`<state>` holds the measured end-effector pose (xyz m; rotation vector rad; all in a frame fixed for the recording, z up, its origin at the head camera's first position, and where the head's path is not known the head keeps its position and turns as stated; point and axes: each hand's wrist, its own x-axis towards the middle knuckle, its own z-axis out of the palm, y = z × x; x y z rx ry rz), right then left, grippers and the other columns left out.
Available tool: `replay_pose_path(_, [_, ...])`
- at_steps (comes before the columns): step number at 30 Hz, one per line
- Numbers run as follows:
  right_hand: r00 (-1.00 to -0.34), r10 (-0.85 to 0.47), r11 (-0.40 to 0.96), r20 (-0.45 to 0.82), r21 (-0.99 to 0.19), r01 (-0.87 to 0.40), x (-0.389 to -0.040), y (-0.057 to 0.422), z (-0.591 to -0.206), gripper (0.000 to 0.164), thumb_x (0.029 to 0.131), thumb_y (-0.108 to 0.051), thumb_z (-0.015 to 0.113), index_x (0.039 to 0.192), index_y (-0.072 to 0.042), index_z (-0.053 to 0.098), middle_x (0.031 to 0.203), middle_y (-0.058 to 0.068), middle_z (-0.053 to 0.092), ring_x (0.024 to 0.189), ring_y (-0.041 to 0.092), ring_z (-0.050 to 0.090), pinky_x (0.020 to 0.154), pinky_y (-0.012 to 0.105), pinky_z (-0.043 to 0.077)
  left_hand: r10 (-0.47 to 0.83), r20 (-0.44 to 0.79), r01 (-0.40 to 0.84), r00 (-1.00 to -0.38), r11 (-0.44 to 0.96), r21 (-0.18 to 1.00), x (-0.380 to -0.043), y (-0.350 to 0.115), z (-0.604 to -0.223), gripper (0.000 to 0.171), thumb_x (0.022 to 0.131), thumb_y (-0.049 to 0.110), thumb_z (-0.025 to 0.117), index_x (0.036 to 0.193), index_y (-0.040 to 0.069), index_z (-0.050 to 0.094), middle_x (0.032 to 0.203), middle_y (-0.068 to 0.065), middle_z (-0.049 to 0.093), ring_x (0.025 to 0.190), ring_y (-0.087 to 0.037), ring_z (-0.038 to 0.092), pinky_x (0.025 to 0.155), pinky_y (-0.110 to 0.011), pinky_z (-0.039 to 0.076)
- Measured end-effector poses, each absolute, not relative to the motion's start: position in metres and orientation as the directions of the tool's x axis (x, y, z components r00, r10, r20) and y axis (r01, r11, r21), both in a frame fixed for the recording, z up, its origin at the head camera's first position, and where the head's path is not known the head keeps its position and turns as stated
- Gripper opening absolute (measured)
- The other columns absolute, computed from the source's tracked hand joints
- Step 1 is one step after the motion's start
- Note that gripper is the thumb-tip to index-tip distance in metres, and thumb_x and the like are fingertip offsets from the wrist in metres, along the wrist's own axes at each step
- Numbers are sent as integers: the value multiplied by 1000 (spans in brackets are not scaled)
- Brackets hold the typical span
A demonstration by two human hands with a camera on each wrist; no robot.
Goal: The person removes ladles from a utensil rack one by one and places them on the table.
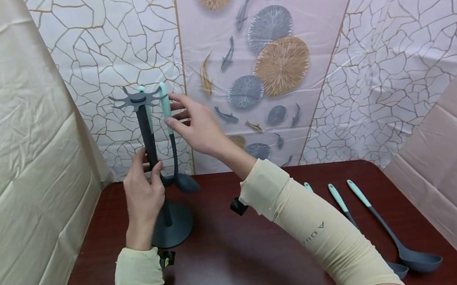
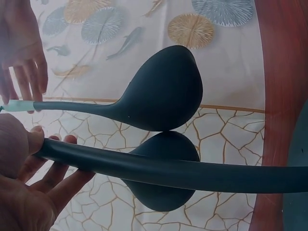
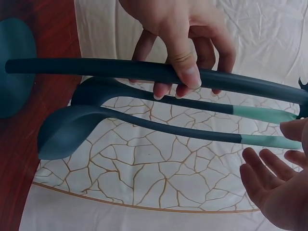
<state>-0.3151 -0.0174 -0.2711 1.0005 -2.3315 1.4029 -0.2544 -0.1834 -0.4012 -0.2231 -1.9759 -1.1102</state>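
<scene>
A dark utensil stand (image 1: 148, 141) with a round base and hooked top stands upright at the table's back left. My left hand (image 1: 143, 188) grips its post partway up, thumb on the near side. At the top, my right hand (image 1: 197, 122) pinches the mint handle of a dark ladle (image 2: 161, 91) between thumb and fingers, right at a hook. This ladle hangs bowl-down beside the post. Behind the post hangs a second ladle (image 3: 96, 89), its mint handle up at the hooks and its bowl overlapping the first one in the left wrist view.
On the table's right side lie more mint-handled utensils, among them a ladle (image 1: 419, 259) and another handle (image 1: 336, 197) partly covered by my right sleeve (image 1: 317, 228). Patterned cloth (image 1: 284, 66) hangs behind the dark red table (image 1: 233, 274), with plain cloth (image 1: 5, 151) at the left.
</scene>
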Motion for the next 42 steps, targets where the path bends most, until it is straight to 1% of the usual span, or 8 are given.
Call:
replay_pose_path(5, [-738,-397,333,546,-664,-670,-315,-16,-269,47,107,-13,64,152,-6,54,120,12,71,100,22,72,81,29,59,-210,742,527,-637,584,618,-256,-182,-403,45,105,8,66,148,0,55,119,-21,67,103,-39,71,77,-55,60])
replay_pose_path(9, [-742,-385,359,549,-652,-668,-313,-14,-266,42,107,-13,65,148,-7,58,113,10,72,95,19,70,78,30,57,-207,747,537,-632,578,615,-256,-181,-404,47,106,8,64,151,2,53,119,-21,66,104,-38,71,79,-54,60])
replay_pose_path(14, [-746,-393,352,537,-662,-662,-311,-11,-264,41,106,-13,67,146,-7,59,110,9,73,91,18,70,75,31,58,-204,756,548,-622,576,606,-256,-183,-405,48,105,5,63,152,2,53,119,-22,67,102,-38,72,81,-55,60])
replay_pose_path(20, [-736,-406,355,541,-649,-673,-310,-8,-263,41,106,-14,67,145,-6,60,110,10,72,91,18,71,73,30,58,-200,760,552,-618,578,601,-258,-187,-404,41,105,4,64,146,4,57,114,-19,72,98,-34,75,86,-55,60])
replay_pose_path(28, [-736,-404,364,544,-642,-675,-309,-8,-262,41,105,-15,68,145,-7,61,109,9,72,92,18,70,74,30,58,-202,748,541,-633,575,613,-258,-187,-404,43,105,2,63,147,5,56,116,-17,71,99,-32,75,82,-54,61])
replay_pose_path(38, [-739,-395,341,546,-660,-670,-310,-7,-261,38,104,-13,70,142,-9,64,105,8,73,88,18,70,72,31,59,-232,725,513,-648,570,641,-257,-186,-403,42,106,7,63,147,4,57,118,-17,72,101,-34,73,84,-55,60])
replay_pose_path(42, [-742,-386,348,549,-658,-668,-311,-6,-261,39,104,-13,70,142,-9,64,104,8,73,88,17,70,71,31,58,-232,719,511,-655,564,648,-256,-187,-403,42,106,7,63,148,3,57,119,-17,71,101,-33,74,79,-54,61])
